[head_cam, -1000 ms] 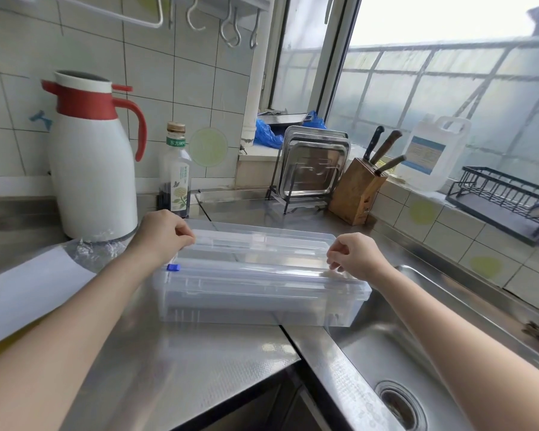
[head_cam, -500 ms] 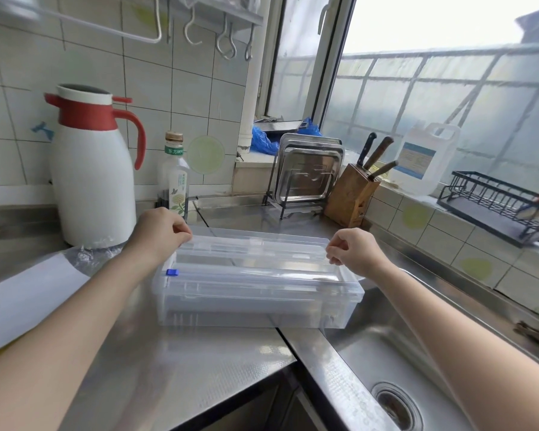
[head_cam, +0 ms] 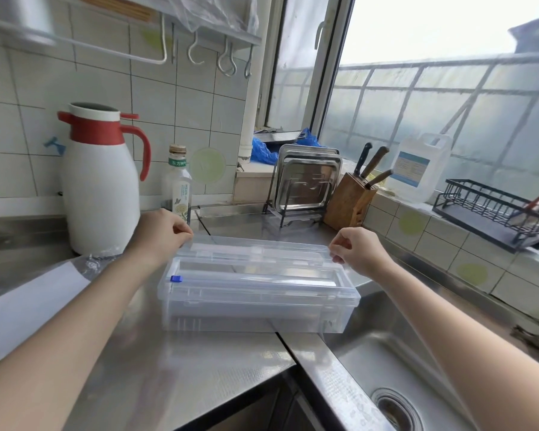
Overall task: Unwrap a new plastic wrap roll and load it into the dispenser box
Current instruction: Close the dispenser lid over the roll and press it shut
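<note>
A clear plastic dispenser box (head_cam: 255, 309) lies on the steel counter, its right end over the sink's edge. A small blue tab (head_cam: 175, 278) marks its left end. Its transparent lid (head_cam: 255, 248) is raised at the back. My left hand (head_cam: 161, 233) pinches the lid's left corner. My right hand (head_cam: 357, 247) pinches its right corner. A pale roll seems to lie inside the box, though the clear walls blur it. A white sheet with crumpled clear wrapping (head_cam: 38, 303) rests on the counter at the left.
A white and red thermos jug (head_cam: 98, 181) and a bottle (head_cam: 177, 185) stand behind the box. Steel trays (head_cam: 305, 185), a knife block (head_cam: 349, 200), a white jug (head_cam: 417, 169) and a black rack (head_cam: 492, 213) line the back right. The sink (head_cam: 417, 368) opens at the right.
Both hands have lifted the lid's corners a little higher, so the lid stands more open. The view has tilted upward slightly.
</note>
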Demonstrator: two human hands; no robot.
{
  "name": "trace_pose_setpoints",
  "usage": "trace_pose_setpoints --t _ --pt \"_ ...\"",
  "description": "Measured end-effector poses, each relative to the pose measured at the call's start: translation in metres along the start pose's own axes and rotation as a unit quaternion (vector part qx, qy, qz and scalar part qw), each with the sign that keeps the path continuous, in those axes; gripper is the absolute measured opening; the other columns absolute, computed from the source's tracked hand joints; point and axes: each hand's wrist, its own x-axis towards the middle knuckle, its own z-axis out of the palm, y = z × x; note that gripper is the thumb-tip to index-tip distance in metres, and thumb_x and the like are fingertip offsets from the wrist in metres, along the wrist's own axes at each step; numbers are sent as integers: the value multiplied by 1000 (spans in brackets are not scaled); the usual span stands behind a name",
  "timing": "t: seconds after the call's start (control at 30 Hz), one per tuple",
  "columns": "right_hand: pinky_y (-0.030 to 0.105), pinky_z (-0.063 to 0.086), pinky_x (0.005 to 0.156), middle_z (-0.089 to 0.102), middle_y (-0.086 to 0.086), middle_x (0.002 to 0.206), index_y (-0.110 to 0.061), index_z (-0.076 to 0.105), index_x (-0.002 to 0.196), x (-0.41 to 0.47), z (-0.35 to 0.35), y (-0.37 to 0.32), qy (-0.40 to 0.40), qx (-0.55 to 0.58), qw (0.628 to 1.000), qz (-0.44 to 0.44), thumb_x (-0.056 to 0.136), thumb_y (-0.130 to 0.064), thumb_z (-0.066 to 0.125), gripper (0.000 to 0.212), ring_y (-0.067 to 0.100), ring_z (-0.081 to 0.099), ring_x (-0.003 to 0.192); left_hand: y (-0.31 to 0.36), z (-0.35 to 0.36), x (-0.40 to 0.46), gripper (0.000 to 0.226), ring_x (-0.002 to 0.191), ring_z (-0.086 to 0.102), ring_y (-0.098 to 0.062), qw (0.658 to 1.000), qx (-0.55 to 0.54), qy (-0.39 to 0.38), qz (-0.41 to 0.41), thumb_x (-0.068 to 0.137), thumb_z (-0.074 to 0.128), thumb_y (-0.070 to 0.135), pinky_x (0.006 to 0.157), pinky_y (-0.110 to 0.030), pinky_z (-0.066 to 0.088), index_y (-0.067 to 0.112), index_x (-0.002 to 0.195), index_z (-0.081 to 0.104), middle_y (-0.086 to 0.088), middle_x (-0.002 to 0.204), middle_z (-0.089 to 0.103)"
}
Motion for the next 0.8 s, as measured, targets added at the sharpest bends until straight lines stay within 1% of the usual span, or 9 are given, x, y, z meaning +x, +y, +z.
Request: trace_pose_setpoints --t 0.13,0.3,0.4,0.53,0.6,0.7,0.73,0.8 --pt "19 53 65 69 5 78 -6 67 86 -2 -6 -3 11 9 1000 0 88 -9 64 5 16 68 72 3 -4 -1 10 73 60 -17 1000 -2 7 1 83 66 6 72 -24 42 7 83 76 -4 74 69" --pt "23 56 69 70 6 80 -5 68 86 -5 -15 -8 11 13 1000 0 88 -10 64 6 18 69 74 8 -10 -3 9 75 60 -17 1000 -3 15 6 83 67 7 73 -25 42 6 84 76 -8 80 72" --pt "20 54 67 70 6 80 -6 67 86 -8 -18 -9 14 12 1000 0 88 -10 64 5 17 69 73 11 -12 -7 9 77 59 -17 1000 -3 21 12 83 67 7 75 -26 43 6 85 76 -9 83 72" --pt "20 54 69 71 7 80 -4 69 86 -13 -20 -11 14 -3 1000 -14 87 -8 65 6 15 69 72 12 -14 -13 10 78 57 -15 1000 -3 25 18 84 67 6 76 -24 42 5 87 76 -9 88 73" --pt "16 52 66 72 7 80 -3 69 86 -17 -23 -11 13 -11 1000 -22 87 -7 65 6 13 69 70 12 -16 -17 10 78 56 -14 1000 -1 21 22 84 67 6 76 -23 41 5 88 76 -9 90 73" --pt "8 46 60 71 5 80 -4 70 87 -24 -25 -11 10 -23 999 -29 87 -7 65 6 6 65 65 12 -18 -24 11 78 57 -14 1000 -5 19 24 83 67 6 77 -22 41 6 88 76 -8 90 74" --pt "8 46 60 70 4 80 -5 69 87 -27 -25 -12 10 -26 999 -32 87 -7 65 5 5 64 65 12 -19 -27 11 78 58 -14 999 -6 18 25 83 67 6 77 -23 42 6 89 76 -9 90 74" --pt "13 50 65 70 4 81 -6 69 87 -33 -26 -12 10 -29 999 -40 87 -7 65 4 9 66 68 11 -20 -32 11 79 59 -13 999 -8 16 29 83 67 6 77 -23 42 7 89 76 -8 89 74"
